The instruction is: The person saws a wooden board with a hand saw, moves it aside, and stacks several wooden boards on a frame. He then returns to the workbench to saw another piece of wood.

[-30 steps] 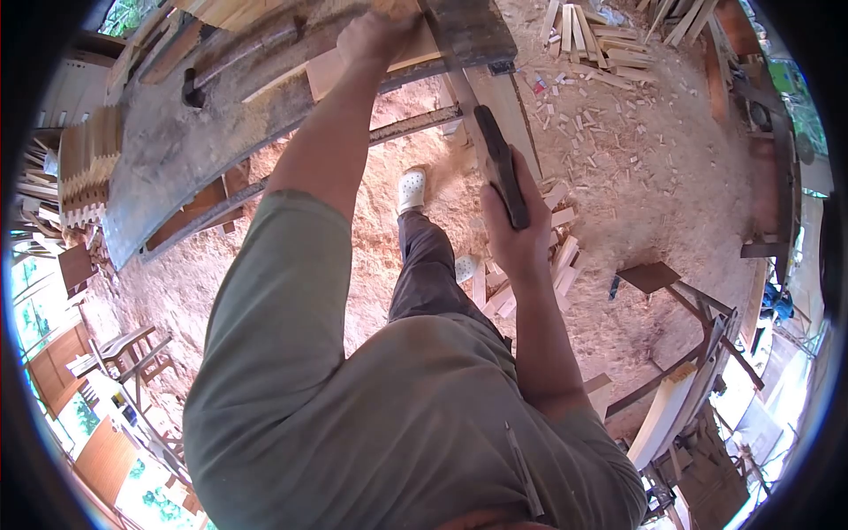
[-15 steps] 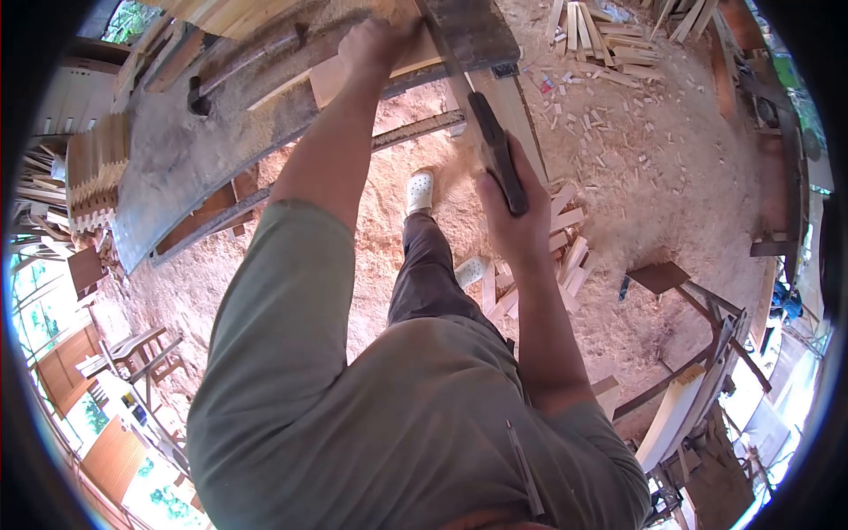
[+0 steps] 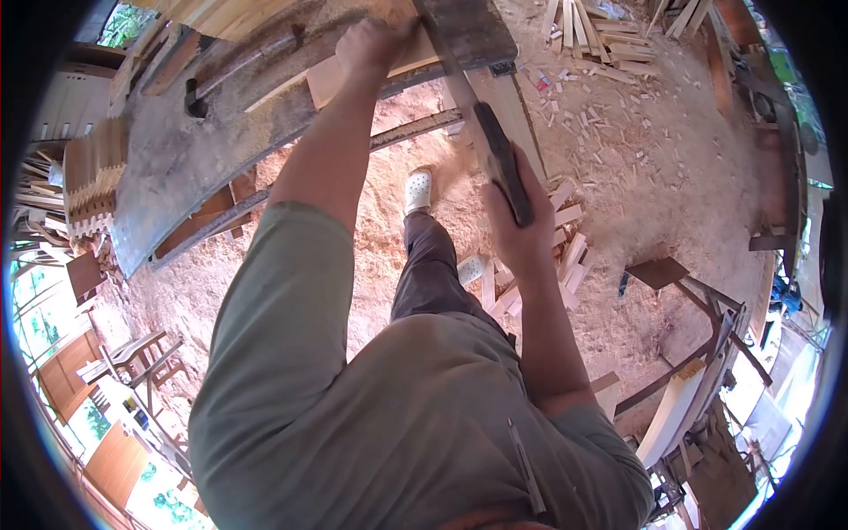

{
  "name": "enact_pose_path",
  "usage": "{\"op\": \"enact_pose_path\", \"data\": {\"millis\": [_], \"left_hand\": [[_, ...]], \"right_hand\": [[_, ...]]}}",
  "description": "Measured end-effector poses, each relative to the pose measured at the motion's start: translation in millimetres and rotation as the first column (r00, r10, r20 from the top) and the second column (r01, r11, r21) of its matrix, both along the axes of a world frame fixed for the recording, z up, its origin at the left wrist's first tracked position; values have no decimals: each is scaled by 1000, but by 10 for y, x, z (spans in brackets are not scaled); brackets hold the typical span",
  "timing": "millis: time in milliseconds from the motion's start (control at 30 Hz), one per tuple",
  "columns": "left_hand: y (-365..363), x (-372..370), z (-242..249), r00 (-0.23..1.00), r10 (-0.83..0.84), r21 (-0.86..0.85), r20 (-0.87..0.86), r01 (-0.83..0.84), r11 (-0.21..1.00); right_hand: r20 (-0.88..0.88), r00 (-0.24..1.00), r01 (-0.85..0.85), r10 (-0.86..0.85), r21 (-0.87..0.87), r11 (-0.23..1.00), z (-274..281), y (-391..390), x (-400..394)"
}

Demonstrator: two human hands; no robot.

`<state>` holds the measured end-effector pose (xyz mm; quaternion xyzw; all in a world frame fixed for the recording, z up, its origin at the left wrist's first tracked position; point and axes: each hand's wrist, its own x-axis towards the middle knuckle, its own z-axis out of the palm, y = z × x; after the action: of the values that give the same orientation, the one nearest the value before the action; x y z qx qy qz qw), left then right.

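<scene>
My right hand [image 3: 519, 221] is wrapped round the black handle of a handsaw [image 3: 500, 157]. From the handle, the saw's blurred blade runs up and left to the bench edge, beside the end of a pale wooden board [image 3: 329, 81]. Leaning on that board is my left hand [image 3: 367, 49], its fingers curled down near the blade; their tips are hard to make out. Under the board is a dusty dark workbench [image 3: 168, 159]. A hammer [image 3: 196, 99] lies on the bench to the left of the board.
Wood offcuts [image 3: 574, 261] lie on the sawdust-covered floor right of my legs. More wooden strips [image 3: 609, 40] are piled at the top right. Notched wooden pieces [image 3: 95, 172] are stacked at the bench's left end. A wooden frame [image 3: 698, 300] stands at the right.
My right hand and the saw have come slightly down and back toward my body. My left hand stays in place on the board.
</scene>
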<state>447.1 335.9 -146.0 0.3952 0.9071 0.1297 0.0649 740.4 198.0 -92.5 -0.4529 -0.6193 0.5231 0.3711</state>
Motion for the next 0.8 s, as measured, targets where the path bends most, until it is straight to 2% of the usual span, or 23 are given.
{"op": "enact_pose_path", "data": {"millis": [133, 200, 333, 400, 533, 600, 633, 733, 800], "left_hand": [[-12, 13, 0, 999, -28, 33, -26, 29, 999], [-4, 21, -3, 999, -6, 44, -39, 8, 999], [11, 10, -14, 1000, -7, 31, -4, 7, 999], [13, -13, -84, 999, -15, 31, -47, 16, 999], [-24, 6, -14, 999, -32, 50, 4, 31, 998], [-29, 60, 59, 1000, -12, 60, 26, 11, 998], [-10, 55, 42, 1000, -12, 74, 21, 11, 997], [-5, -1, -34, 1000, -23, 90, 14, 22, 996], [-26, 20, -33, 999, -38, 124, 1, 38, 992]], "right_hand": [[19, 1000, -7, 7, 5, 1000, 89, 81, -101], [108, 992, -51, 60, -80, 995, 129, 325, -338], [127, 989, -64, 72, -61, 996, 149, 242, -263], [54, 999, -5, 4, 7, 1000, -17, 22, -41], [-7, 1000, -15, 14, -41, 999, 81, 8, -24], [91, 993, -61, 69, -93, 994, 166, 336, -334], [128, 990, -59, 60, -13, 998, 144, 448, -445], [114, 992, -61, 58, 27, 998, 87, 415, -411], [116, 993, -34, 32, 16, 999, -44, 131, -101]]}}
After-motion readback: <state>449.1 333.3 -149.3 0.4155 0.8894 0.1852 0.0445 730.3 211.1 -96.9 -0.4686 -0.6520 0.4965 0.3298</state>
